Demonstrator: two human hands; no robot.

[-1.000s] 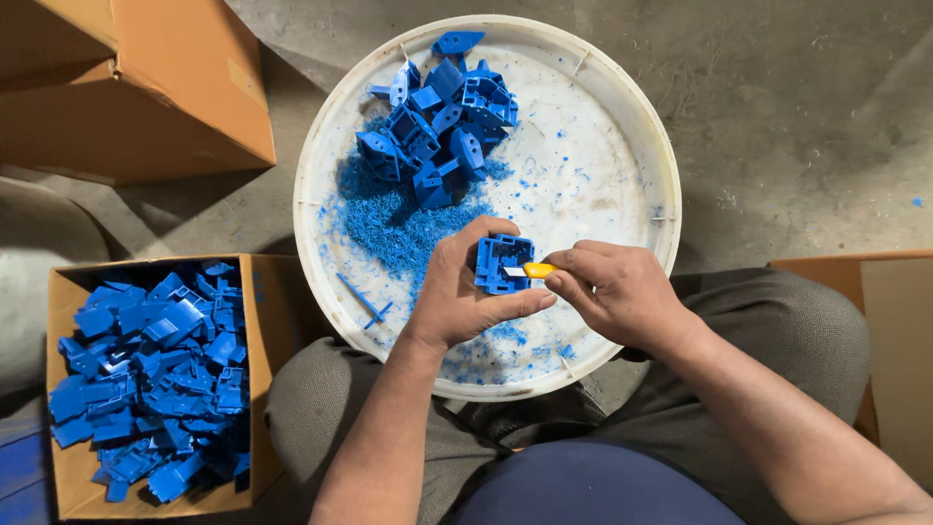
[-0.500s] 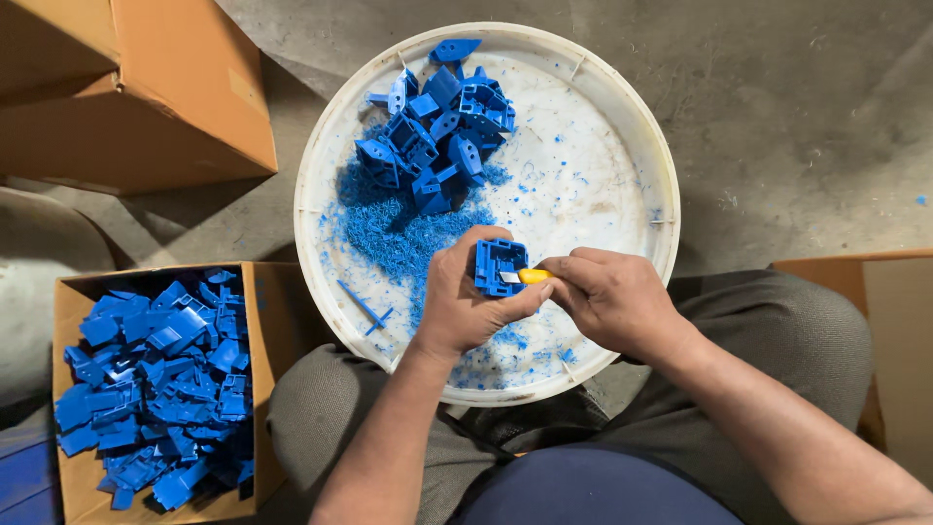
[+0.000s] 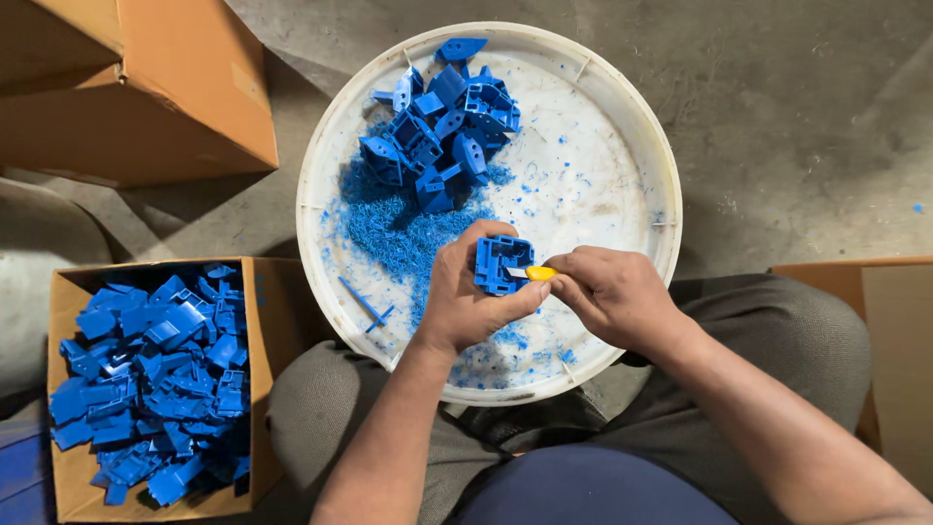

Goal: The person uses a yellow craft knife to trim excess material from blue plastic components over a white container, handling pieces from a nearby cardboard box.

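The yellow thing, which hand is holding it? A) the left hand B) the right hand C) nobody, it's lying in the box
B: the right hand pinches the yellow tool and holds its tip against the blue part gripped by the left hand, over the white tray.

even soft daylight; sharp, faint shadows

A grey concrete floor (image 3: 797, 126) carries a closed cardboard box (image 3: 136, 87), an open cardboard box (image 3: 258, 311) of blue plastic parts (image 3: 155, 379), and another box's edge (image 3: 899, 321).
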